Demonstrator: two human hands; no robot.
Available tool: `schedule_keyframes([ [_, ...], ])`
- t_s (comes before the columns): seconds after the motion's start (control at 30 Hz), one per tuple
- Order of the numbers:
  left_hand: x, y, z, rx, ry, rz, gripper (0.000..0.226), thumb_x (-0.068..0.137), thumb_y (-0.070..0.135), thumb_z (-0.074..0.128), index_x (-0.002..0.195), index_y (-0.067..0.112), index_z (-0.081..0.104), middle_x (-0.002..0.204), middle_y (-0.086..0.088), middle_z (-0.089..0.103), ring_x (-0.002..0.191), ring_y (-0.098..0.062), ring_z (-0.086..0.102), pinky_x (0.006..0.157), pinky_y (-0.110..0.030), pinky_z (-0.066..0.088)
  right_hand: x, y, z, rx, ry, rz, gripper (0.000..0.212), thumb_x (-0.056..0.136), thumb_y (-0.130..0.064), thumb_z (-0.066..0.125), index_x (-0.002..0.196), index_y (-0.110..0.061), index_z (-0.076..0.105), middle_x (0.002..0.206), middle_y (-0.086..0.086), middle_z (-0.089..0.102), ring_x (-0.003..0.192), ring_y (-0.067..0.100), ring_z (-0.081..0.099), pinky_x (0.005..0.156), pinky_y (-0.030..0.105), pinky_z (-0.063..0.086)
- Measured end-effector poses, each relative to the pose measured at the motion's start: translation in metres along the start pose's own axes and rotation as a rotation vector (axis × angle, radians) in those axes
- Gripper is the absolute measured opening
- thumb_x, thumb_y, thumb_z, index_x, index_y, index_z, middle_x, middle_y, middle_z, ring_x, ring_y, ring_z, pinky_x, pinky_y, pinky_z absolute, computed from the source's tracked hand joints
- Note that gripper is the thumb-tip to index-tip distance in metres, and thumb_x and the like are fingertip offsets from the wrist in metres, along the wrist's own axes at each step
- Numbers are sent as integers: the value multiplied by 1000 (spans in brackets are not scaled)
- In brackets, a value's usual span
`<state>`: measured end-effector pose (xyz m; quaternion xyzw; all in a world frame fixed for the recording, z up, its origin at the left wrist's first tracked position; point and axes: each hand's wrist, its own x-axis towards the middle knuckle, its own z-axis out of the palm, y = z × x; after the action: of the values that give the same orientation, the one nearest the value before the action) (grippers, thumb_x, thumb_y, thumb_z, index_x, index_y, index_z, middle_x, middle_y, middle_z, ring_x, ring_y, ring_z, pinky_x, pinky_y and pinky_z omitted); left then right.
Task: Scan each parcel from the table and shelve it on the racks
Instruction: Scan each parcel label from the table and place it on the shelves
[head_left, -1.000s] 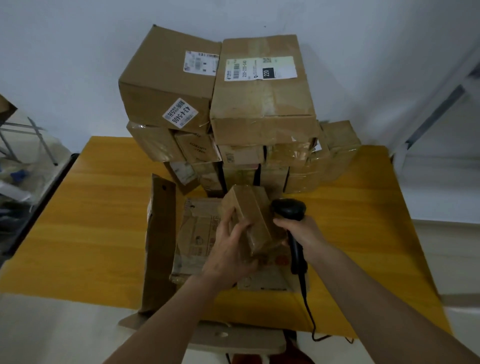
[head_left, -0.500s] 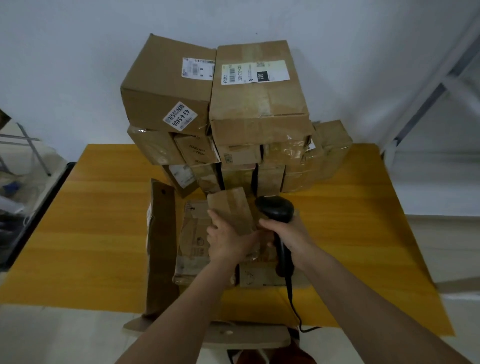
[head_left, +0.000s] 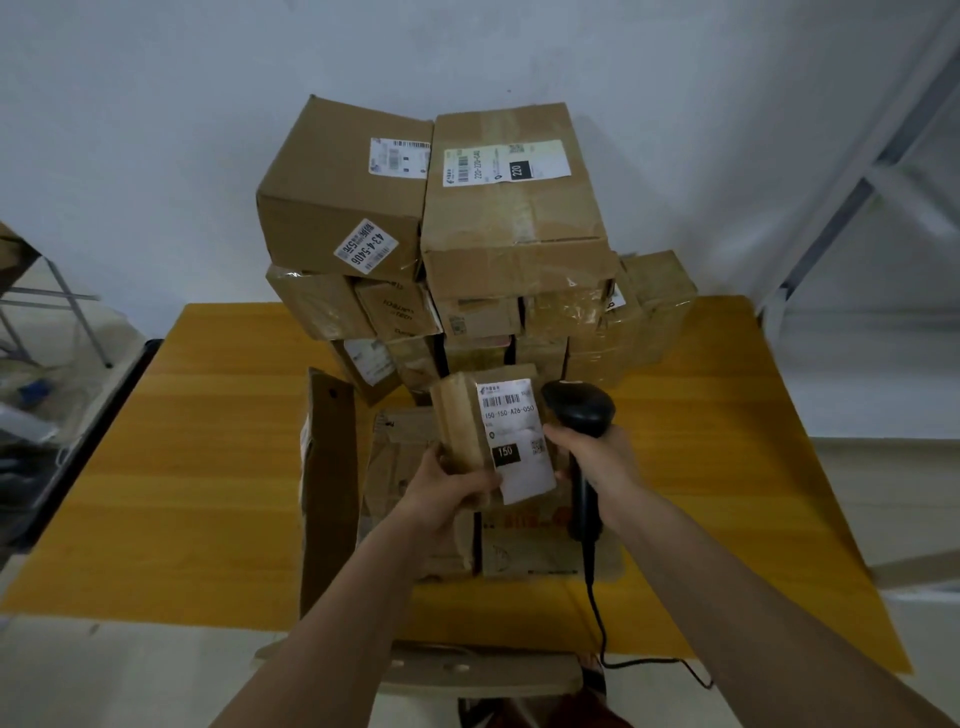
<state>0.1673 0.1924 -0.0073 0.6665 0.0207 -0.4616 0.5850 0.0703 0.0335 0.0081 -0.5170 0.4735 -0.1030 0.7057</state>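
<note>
My left hand (head_left: 451, 483) grips a small brown parcel (head_left: 462, 423) by its lower end and holds it upright above the table. Its white label with a barcode and "150" faces me. My right hand (head_left: 592, 457) grips the black handheld scanner (head_left: 579, 410), whose head sits just right of the parcel's label; its cable hangs down off the front edge. Behind them a tall pile of cardboard parcels (head_left: 509, 228) stands at the back of the yellow table (head_left: 197, 467).
Flat cardboard packages (head_left: 410, 499) lie under my hands, and a tall thin cardboard piece (head_left: 330, 483) stands to their left. A grey metal rack frame (head_left: 862, 182) rises at the right. Clutter and a folding frame (head_left: 47, 322) sit at the left.
My left hand has turned the small parcel so its white label now faces me. The scanner head has stayed right beside it.
</note>
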Motion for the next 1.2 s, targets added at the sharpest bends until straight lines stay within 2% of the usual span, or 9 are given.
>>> schedule_keyframes([
  [0.13,0,-4,-8,-34,-35,-53,106,66,-8,79,149,25,22,136,-16,52,117,-41,55,92,-60,50,-11,-5,-3,-59,-75,-38,17,79,-26,77,91,-23,66,65,-15,71,74,11,66,44,14,46],
  [0.2,4,-2,-12,-68,-14,-46,111,62,-11,80,148,27,22,133,-14,52,116,-39,56,87,-58,54,-15,-10,-4,-98,-79,-64,13,80,-24,76,88,-20,67,65,-10,70,67,8,64,41,12,44],
  [0.27,7,3,-14,-90,46,-23,113,62,-13,79,148,31,20,129,-12,53,110,-36,58,80,-54,57,-22,-18,-6,-162,-92,-99,11,82,-23,76,82,-16,66,58,-7,63,51,4,59,40,13,43],
  [0.33,8,9,-15,-78,99,-5,116,61,-12,80,148,34,18,126,-9,52,108,-35,58,82,-56,56,-30,-26,-7,-227,-160,-140,17,82,-24,76,73,-15,65,51,-4,59,41,5,54,41,16,43],
  [0.5,14,15,-19,-50,118,35,123,57,-10,82,149,36,16,132,-14,49,118,-41,53,92,-63,49,-54,-35,-10,-281,-300,-206,23,81,-24,77,67,-10,66,53,1,61,41,13,53,43,22,45],
  [0.8,16,13,-21,6,55,88,123,55,-4,85,151,29,15,138,-14,44,126,-39,46,101,-60,43,-71,-29,-18,-313,-302,-251,28,85,-25,72,62,-12,63,50,0,56,43,13,50,47,24,44],
  [0.97,13,15,-19,-19,10,93,130,43,2,87,150,31,19,132,-13,49,121,-38,50,97,-61,47,-75,-26,-17,-344,-321,-281,29,86,-27,71,62,-13,63,51,-1,56,44,13,50,49,24,44],
  [1.1,14,13,-22,-21,-55,95,116,58,-11,81,149,30,21,131,-15,51,119,-38,53,95,-61,48,-79,-22,-14,-361,-315,-289,27,86,-28,70,67,-10,63,52,-2,56,45,12,51,48,21,45],
  [1.2,16,12,-20,-23,-138,104,107,61,-14,78,146,25,28,130,-18,54,116,-39,57,89,-57,53,-84,-21,-15,-364,-306,-276,25,86,-28,70,67,-13,63,51,-4,55,44,10,50,48,19,44],
])
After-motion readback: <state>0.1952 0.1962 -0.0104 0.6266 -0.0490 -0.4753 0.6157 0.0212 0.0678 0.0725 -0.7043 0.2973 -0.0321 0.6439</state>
